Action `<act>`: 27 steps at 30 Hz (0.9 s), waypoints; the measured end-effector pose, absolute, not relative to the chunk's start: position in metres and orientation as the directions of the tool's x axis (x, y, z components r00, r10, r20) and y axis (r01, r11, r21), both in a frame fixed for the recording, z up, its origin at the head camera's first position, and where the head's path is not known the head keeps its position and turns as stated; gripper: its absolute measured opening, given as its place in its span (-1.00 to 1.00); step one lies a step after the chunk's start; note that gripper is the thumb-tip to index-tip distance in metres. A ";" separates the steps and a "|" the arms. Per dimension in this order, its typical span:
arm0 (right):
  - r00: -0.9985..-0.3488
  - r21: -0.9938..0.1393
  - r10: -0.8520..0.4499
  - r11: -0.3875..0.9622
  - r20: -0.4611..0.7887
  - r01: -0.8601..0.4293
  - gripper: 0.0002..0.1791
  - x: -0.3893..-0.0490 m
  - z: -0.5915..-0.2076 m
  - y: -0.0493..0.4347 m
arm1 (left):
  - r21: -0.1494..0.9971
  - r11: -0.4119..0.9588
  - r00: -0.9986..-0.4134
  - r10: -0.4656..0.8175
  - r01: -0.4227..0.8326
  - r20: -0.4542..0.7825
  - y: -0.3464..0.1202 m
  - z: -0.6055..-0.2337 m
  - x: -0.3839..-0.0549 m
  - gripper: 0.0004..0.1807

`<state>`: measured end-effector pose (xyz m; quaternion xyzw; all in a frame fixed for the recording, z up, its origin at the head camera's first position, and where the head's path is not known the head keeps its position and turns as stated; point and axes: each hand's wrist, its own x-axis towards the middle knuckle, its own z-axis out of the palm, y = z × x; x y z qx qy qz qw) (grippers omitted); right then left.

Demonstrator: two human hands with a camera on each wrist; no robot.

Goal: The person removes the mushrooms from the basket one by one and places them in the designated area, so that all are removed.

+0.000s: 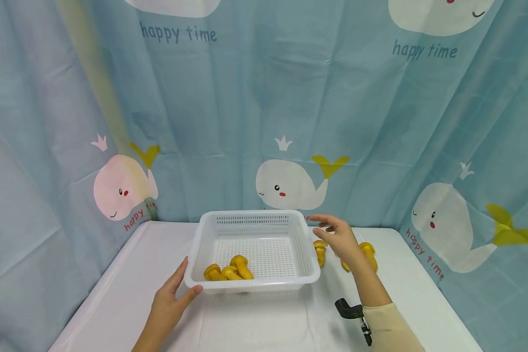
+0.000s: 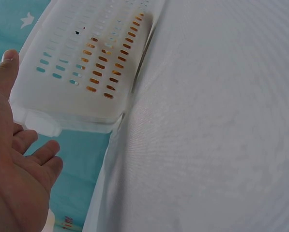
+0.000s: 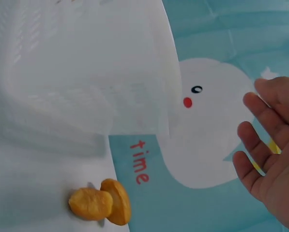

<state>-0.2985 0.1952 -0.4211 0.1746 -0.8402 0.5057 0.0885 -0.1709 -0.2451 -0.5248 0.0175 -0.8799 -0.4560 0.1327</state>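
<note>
A white perforated plastic basket (image 1: 264, 282) stands at the middle of the table, with three yellow-brown mushrooms (image 1: 242, 267) lying in its front left part. My left hand (image 1: 169, 300) is at the basket's front left corner, thumb and index finger spread along the rim. In the left wrist view its other fingers (image 2: 46, 153) are loosely bent beside the basket's end. Off the right rim, my right hand (image 1: 338, 239) hovers with fingers extended and nothing in it. Below that hand, a mushroom (image 3: 91, 203) lies on the table near the basket's right side.
More mushrooms (image 1: 368, 255) lie on the white-covered table (image 1: 255, 325) to the right, partly hidden behind the right forearm. A blue curtain (image 1: 229, 122) with whale prints hangs at the back and sides. A black strap mount (image 1: 349, 310) sits at the right sleeve.
</note>
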 end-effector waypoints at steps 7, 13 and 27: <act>-0.928 -0.802 -0.205 0.468 0.311 -0.372 -0.64 -0.299 -0.428 0.178 | 0.810 0.579 -0.964 -0.152 0.091 0.217 -0.245 -0.525 -0.171 0.02; -0.905 -0.801 -0.251 0.426 0.343 -0.421 -0.61 -0.298 -0.427 0.161 | 0.817 0.568 -0.963 -0.151 0.099 0.222 -0.246 -0.525 -0.171 0.02; -0.889 -0.778 -0.323 0.444 0.324 -0.445 -0.63 -0.296 -0.428 0.116 | 0.819 0.564 -0.963 -0.151 0.102 0.223 -0.247 -0.528 -0.171 0.01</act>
